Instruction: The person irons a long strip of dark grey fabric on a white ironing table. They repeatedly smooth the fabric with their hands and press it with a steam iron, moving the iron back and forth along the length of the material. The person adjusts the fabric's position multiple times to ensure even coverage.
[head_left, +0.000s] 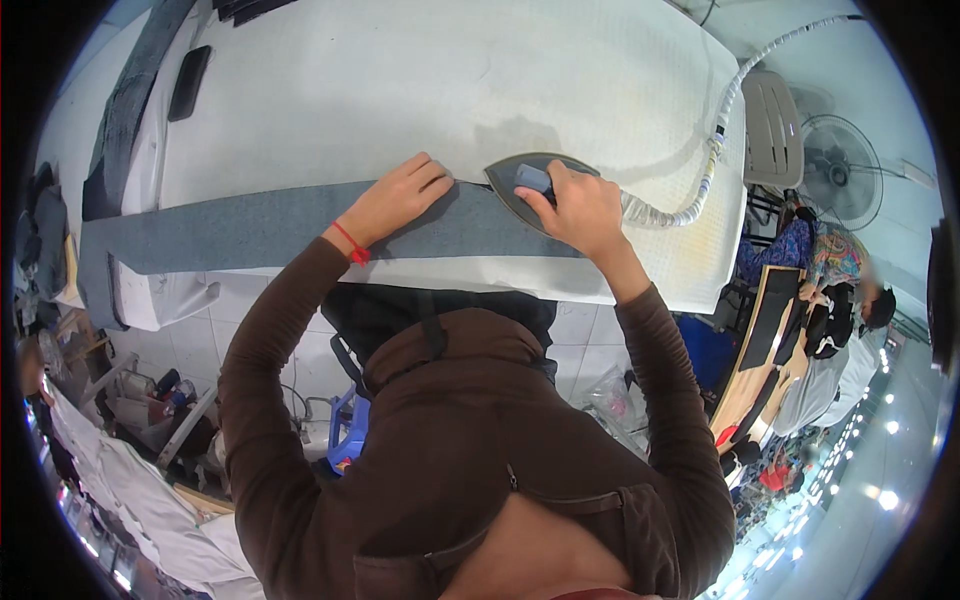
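At the centre of the frame the right hand (578, 208) is wrapped tight around the blue handle of a steam iron (530, 186), whose dark soleplate lies flat on a long grey fabric strip (250, 228), nose pointing left so it can travel along the cloth. The left hand (402, 196) lies just left of the nose, fingers spread flat on the strip, apparently to keep it smooth and taut. The strip spans the white padded bench (400, 90) from centre to left edge, and the iron's wrapped hose (715, 150) arcs off to the upper right, clear of the cloth.

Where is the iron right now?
In the head view, the iron sits right of centre on the grey fabric strip, gripped by the right hand, with the left hand flat just beside it.
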